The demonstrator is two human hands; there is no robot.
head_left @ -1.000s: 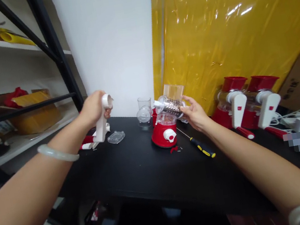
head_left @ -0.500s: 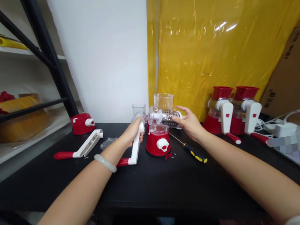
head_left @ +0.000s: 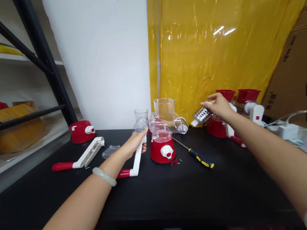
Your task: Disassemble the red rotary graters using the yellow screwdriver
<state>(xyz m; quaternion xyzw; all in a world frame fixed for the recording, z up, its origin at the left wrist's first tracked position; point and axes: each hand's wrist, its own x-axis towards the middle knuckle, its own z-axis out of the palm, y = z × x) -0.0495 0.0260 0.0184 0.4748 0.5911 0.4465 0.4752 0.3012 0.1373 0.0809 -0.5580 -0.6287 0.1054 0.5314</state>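
Observation:
My left hand (head_left: pixel 137 142) is closed around the top of a white crank handle (head_left: pixel 137 161) with a red grip. A clear plastic pusher (head_left: pixel 141 115) stands just behind that hand. To its right is a rotary grater: a red base (head_left: pixel 162 151) under a clear hopper and housing (head_left: pixel 164 109). Another drum end (head_left: pixel 183 125) shows beside the housing. My right hand (head_left: pixel 219 107) pinches a perforated metal grater drum (head_left: pixel 202 115) by its end, raised above the table and apart from the housing.
A screwdriver (head_left: pixel 201 158) and small red pieces (head_left: pixel 174 162) lie before the base. At left are another red base (head_left: pixel 82 131), a second crank handle (head_left: pixel 89 152) and a clear disc (head_left: pixel 110 151). Assembled graters (head_left: pixel 247 95), white chargers and cables (head_left: pixel 291 131) occupy the right.
My right hand has moved right, carrying the grater drum away from the clear housing. My left hand keeps its hold on the crank handle. The camera view has shifted slightly.

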